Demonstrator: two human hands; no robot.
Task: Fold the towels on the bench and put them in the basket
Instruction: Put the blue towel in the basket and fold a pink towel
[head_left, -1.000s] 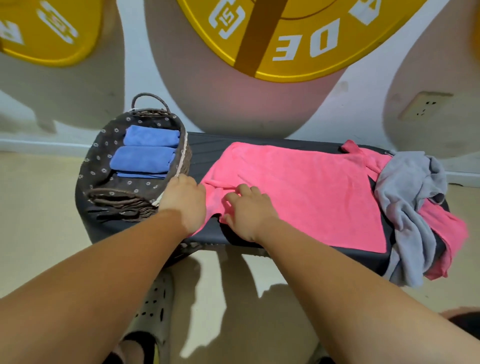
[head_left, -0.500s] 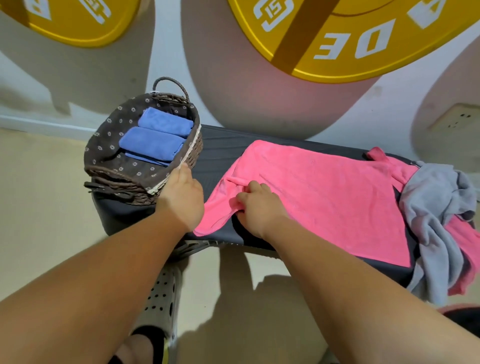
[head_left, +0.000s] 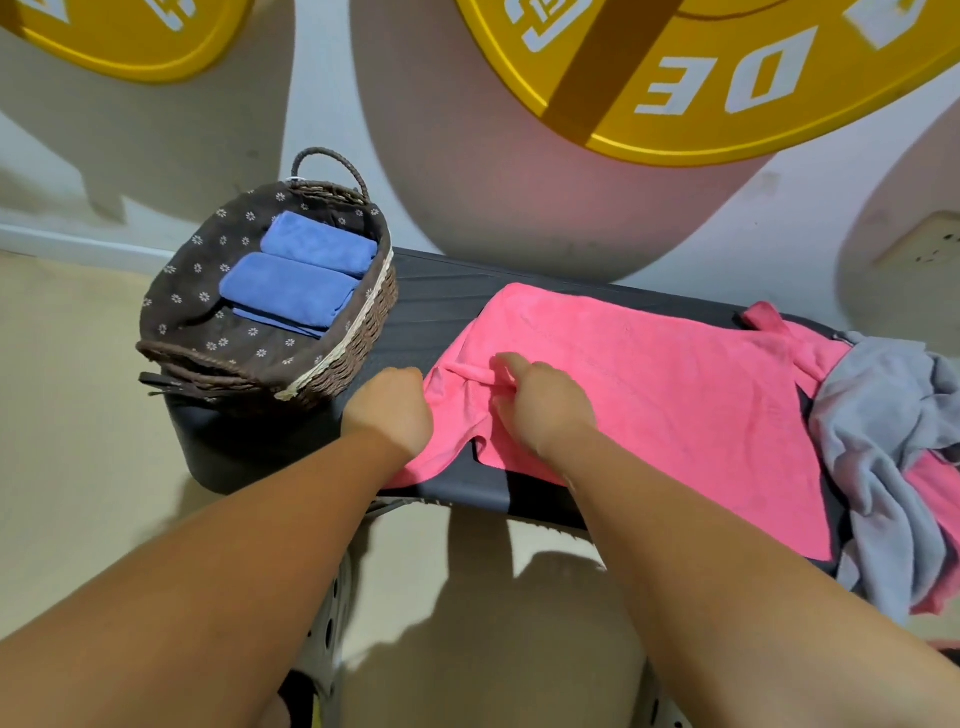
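Dark grey bench (head_left: 431, 306), count one, carries one pink towel (head_left: 675, 395) spread flat across its middle. One crumpled grey towel (head_left: 893, 441) is heaped at the right end over more pink cloth, and one wicker basket (head_left: 358, 343) at the left end holds two folded blue towels (head_left: 291, 291). Pink towel: fleecy, mostly smooth, ridge raised near its left end, near-left corner hanging over the bench's front edge, bare bench strip between it and the basket. Right hand (head_left: 550, 410) pinches that ridge; left hand (head_left: 392, 410) sits knuckles-up, fingers curled at the towel's left edge, grip on cloth not discernible.
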